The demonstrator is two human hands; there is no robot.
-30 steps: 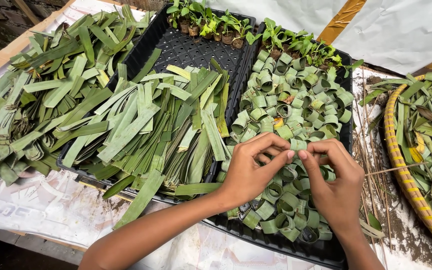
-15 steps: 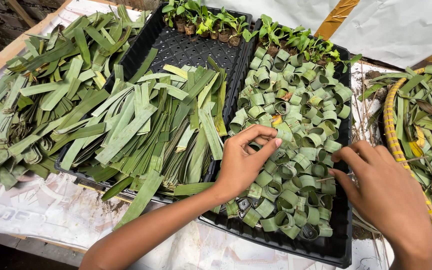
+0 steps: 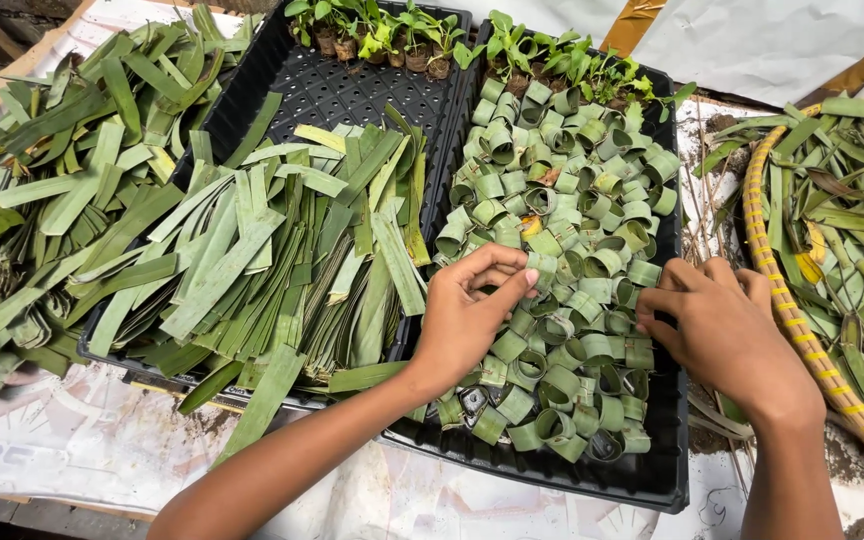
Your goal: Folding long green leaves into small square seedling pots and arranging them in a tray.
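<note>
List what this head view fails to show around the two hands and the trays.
- Left hand: palm side faces down, so anything pinched there is hidden.
- Right hand: fingertips tucked among the leaf rings; grip unclear.
- Right tray floor: covered by rings.
- Basket: cut off by the right edge.
- Seedlings: tops cropped at the top edge.

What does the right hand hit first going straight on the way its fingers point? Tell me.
The right hand points left across the black tray, so its fingers would probably first meet the rolled leaf rings lying just ahead, well before the left hand.
</note>
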